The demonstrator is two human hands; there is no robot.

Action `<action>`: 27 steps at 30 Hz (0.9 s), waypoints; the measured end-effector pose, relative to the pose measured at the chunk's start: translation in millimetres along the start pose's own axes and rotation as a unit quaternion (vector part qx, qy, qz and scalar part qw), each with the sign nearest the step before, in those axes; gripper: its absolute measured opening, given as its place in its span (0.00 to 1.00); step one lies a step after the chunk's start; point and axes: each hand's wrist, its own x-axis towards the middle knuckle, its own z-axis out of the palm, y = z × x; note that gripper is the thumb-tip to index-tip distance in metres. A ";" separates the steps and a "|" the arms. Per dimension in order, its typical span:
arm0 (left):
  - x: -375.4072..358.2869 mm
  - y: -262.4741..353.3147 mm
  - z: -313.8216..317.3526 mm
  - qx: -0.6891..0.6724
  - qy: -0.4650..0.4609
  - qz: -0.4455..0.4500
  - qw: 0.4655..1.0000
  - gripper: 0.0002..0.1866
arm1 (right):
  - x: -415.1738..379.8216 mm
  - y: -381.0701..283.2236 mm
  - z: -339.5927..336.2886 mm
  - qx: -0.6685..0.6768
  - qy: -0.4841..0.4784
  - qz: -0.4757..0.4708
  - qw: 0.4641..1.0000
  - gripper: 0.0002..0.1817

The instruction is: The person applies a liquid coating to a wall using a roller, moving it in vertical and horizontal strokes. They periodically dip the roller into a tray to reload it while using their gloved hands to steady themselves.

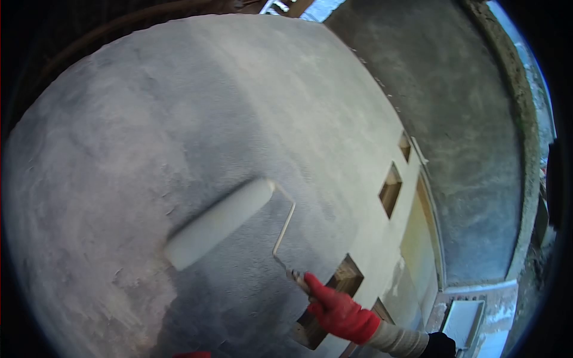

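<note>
Through the head camera I have the paint roller (pixel 221 222) just left of the frame's centre, its pale sleeve slanting up to the right and apparently against the grey wall (pixel 292 89). My main worry is the square recess (pixel 349 275) at lower centre-right: a careless sweep that way could knock the frame or my knuckles on its edge. Uneven pressure along the sleeve could, I judge, leave ridges or thin streaks, and a loose wrist might let it skid across the rough patches at left.

My right hand (pixel 341 310), in a red glove, has its grip closed round the roller's handle (pixel 300 282). The forearm comes in from the lower right, angled up and leftward, a beige cuff (pixel 389 338) at the wrist. Only a red sliver, probably my left glove (pixel 192 354), shows at the bottom edge; I cannot tell its grip.
</note>
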 end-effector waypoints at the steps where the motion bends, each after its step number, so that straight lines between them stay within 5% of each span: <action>1: 0.8 1.2 -2.3 -0.018 -0.006 0.002 1.000 0.14 | 24.9 -15.4 -1.0 -0.002 -0.005 0.023 1.000 0.33; 6: -2.6 -5.4 -20.8 -0.007 0.008 0.041 0.999 0.13 | 75.8 -39.6 9.8 0.013 0.032 -0.047 0.998 0.30; 14: -31.0 -32.6 -49.8 0.198 0.131 0.099 0.966 0.13 | -23.2 9.1 16.4 -0.069 -0.015 -0.001 0.997 0.33; 16: -36.7 -40.9 -59.4 0.191 0.119 0.080 0.971 0.14 | -13.9 17.6 15.5 -0.108 0.016 -0.095 0.990 0.34; 19: -43.3 -56.4 -75.9 0.188 0.093 0.081 0.974 0.14 | 39.6 -17.8 4.7 -0.070 -0.022 0.005 0.997 0.29; 21: -45.2 -58.5 -81.2 0.191 0.086 0.095 0.973 0.15 | 86.5 -41.8 3.7 -0.061 0.006 -0.082 0.995 0.26; 23: -45.2 -52.9 -81.9 0.257 0.158 0.112 0.947 0.15 | 133.5 -71.2 0.9 -0.079 0.004 -0.083 0.993 0.24; 27: -48.5 -55.3 -79.3 0.177 0.186 0.055 0.965 0.13 | 243.0 -115.6 8.1 -0.094 0.026 -0.102 0.990 0.24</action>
